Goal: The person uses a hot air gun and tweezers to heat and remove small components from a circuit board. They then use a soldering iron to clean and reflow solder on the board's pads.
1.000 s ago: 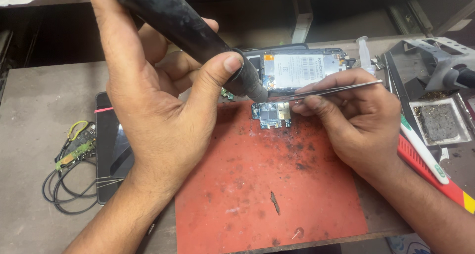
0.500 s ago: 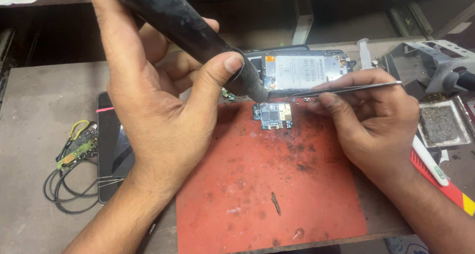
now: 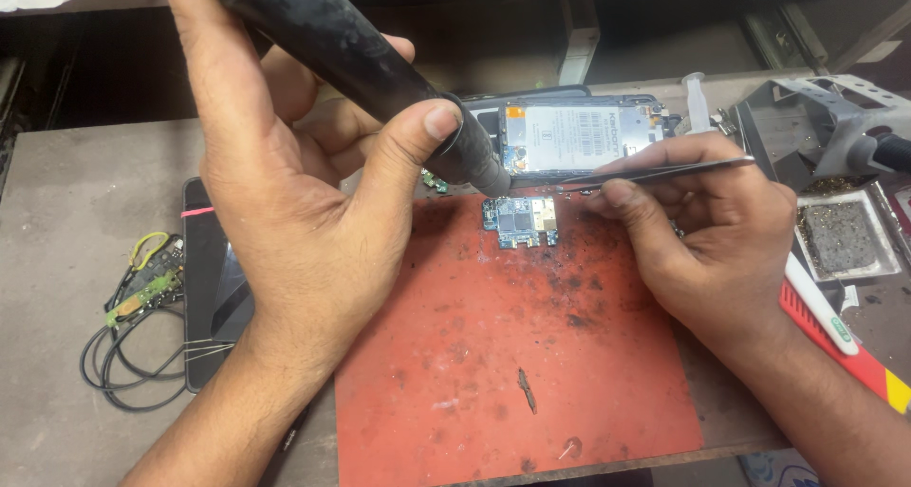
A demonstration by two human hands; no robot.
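My left hand (image 3: 304, 212) grips a thick black hot-air wand (image 3: 361, 65), its metal nozzle tip hanging just above a small blue circuit board (image 3: 520, 221). That board lies at the top edge of a stained red work mat (image 3: 503, 354). My right hand (image 3: 707, 235) pinches thin metal tweezers (image 3: 655, 172), whose points reach left toward the board's upper right side. Behind the board lies an opened phone (image 3: 579, 138) with a white label on its inside.
A dark phone (image 3: 211, 288) lies left of the mat, beside coiled black wires and a small green board (image 3: 142, 292). To the right stand a metal holder (image 3: 816, 117), a tray with a grey sponge (image 3: 840, 235), and a red-and-white tool (image 3: 840, 340).
My right hand has shifted right and slightly up with the tweezers, pulling their points back from over the board. The left hand and wand stay nearly still.
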